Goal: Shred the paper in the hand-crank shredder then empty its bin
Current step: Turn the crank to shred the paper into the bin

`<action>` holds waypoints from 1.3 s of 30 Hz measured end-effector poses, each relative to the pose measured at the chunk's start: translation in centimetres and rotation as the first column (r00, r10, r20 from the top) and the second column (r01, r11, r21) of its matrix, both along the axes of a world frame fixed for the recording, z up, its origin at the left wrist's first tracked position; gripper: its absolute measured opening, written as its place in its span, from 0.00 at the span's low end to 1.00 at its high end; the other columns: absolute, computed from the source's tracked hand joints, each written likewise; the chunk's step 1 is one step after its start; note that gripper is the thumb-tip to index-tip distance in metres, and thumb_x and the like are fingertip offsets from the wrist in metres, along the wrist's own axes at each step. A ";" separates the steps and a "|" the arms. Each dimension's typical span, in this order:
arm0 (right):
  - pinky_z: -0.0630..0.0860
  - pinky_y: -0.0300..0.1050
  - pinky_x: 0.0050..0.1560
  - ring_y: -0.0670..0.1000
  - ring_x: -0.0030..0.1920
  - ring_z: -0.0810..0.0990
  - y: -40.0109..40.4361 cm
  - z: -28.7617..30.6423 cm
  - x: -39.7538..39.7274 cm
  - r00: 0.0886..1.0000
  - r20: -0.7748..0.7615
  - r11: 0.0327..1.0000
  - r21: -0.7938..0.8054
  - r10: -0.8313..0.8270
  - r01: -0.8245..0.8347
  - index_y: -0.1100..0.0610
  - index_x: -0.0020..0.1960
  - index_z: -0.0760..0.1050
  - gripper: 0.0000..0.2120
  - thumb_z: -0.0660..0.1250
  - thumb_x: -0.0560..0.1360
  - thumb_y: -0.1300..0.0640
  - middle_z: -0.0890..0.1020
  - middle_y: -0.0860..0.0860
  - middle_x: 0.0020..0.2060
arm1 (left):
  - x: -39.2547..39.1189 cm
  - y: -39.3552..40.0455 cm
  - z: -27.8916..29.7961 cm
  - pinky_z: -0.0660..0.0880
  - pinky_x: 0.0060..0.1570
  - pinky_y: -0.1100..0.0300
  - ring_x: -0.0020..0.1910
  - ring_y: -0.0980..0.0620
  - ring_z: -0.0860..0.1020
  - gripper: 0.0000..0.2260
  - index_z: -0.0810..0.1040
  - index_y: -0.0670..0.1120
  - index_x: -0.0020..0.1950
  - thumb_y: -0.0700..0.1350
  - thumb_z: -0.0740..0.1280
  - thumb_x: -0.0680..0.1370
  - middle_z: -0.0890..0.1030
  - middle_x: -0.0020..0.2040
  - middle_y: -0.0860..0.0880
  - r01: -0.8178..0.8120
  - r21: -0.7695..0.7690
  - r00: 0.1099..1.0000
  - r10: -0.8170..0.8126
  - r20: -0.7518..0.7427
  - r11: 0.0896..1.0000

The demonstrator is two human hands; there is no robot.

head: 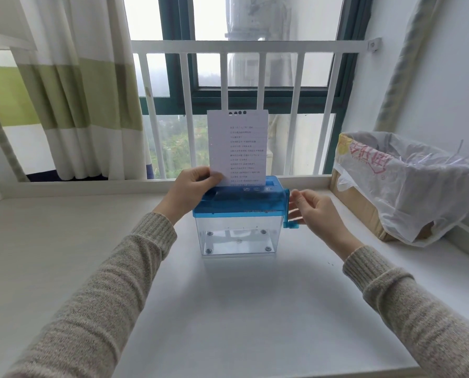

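Item: small hand-crank shredder with blue plastic top and clear bin [237, 214], standing near the far edge of the white desk [228, 309]; bin looking empty. White printed paper sheet [238, 148] standing upright in the feed slot. Left hand [192, 189] pinching the sheet's lower left edge, grip closed on it. Right hand [313, 211] hovering open beside the blue crank handle [290, 225], not yet grasping. Advice: keeping the sheet vertical and square while cranking steadily. Bag-lined cardboard box [364, 211] waiting at the desk's right edge.

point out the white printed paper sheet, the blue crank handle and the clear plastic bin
white printed paper sheet [237, 144]: head view, middle of the page
blue crank handle [291, 225]: head view, lower knob end
clear plastic bin [236, 236]: head view, front wall
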State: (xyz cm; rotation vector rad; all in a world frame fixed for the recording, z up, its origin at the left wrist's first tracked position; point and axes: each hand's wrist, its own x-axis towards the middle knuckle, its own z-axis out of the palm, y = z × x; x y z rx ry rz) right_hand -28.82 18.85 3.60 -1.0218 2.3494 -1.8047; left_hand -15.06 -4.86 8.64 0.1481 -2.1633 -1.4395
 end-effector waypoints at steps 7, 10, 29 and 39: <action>0.81 0.41 0.32 0.48 0.34 0.83 -0.5 -0.5 1.0 0.995 -0.092 0.999 -0.006 -0.038 0.037 0.58 0.48 0.78 0.19 0.56 0.80 0.46 0.83 0.51 0.37 | 0.0 -0.1 -0.1 0.79 0.52 0.58 0.54 0.43 0.80 0.09 0.82 0.42 0.54 0.45 0.65 0.80 0.84 0.52 0.50 -0.010 -0.005 1.000 0.010 0.001 1.000; 0.80 0.40 0.32 0.44 0.33 0.82 -0.5 -0.4 1.4 0.991 -0.131 1.000 -0.003 -0.030 0.030 0.60 0.47 0.77 0.24 0.55 0.75 0.40 0.82 0.50 0.36 | -0.1 -0.1 -0.1 0.79 0.49 0.60 0.53 0.43 0.80 0.08 0.82 0.45 0.52 0.46 0.65 0.80 0.84 0.51 0.52 -0.006 -0.004 1.000 0.006 0.004 1.000; 0.80 0.40 0.33 0.48 0.33 0.84 -0.7 0.2 0.4 0.998 0.021 0.996 0.073 -0.058 0.056 0.52 0.41 0.80 0.16 0.61 0.76 0.41 0.84 0.49 0.32 | 0.1 0.2 0.0 0.75 0.39 0.70 0.45 0.56 0.80 0.07 0.81 0.44 0.53 0.44 0.64 0.81 0.83 0.51 0.51 0.017 0.014 1.000 -0.017 -0.009 1.000; 0.77 0.35 0.28 0.46 0.29 0.83 -0.8 1.1 0.9 0.995 0.081 0.991 0.120 -0.065 0.055 0.57 0.43 0.80 0.17 0.60 0.79 0.47 0.83 0.51 0.32 | 0.1 0.2 0.0 0.74 0.38 0.70 0.43 0.54 0.78 0.07 0.81 0.44 0.53 0.44 0.64 0.81 0.82 0.51 0.50 0.001 -0.014 1.000 -0.001 0.001 1.000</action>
